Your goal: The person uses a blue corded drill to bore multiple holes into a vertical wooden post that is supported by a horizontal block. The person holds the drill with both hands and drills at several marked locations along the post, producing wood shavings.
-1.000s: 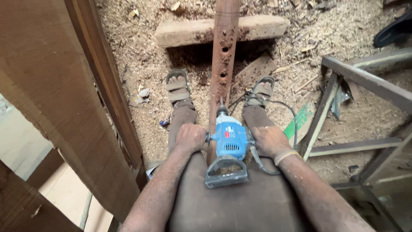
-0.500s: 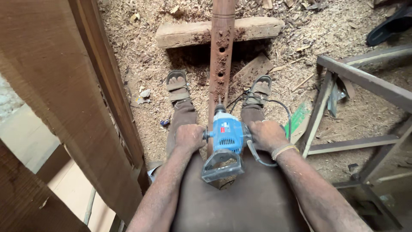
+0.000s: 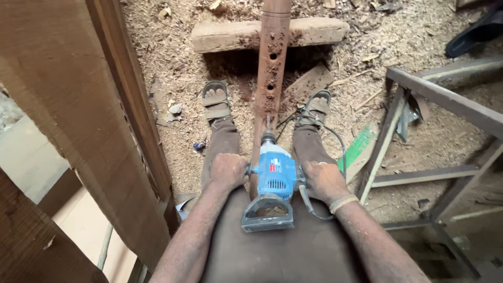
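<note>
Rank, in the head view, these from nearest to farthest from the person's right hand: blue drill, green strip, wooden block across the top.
1. Blue drill: gripped, just inboard of the right hand.
2. Green strip: on the sawdust, to its outer side.
3. Wooden block: lying crosswise beyond the feet.

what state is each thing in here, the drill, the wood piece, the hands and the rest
blue electric drill: upright, bit pointing down onto the wood, held on both sides
long reddish-brown wooden post: lying between the feet, several holes bored, dusty
left hand: closed on the side handle
right hand: closed against the drill's right side
pale wooden block: flat under the post's far end
grey metal frame: standing on the sawdust
</note>
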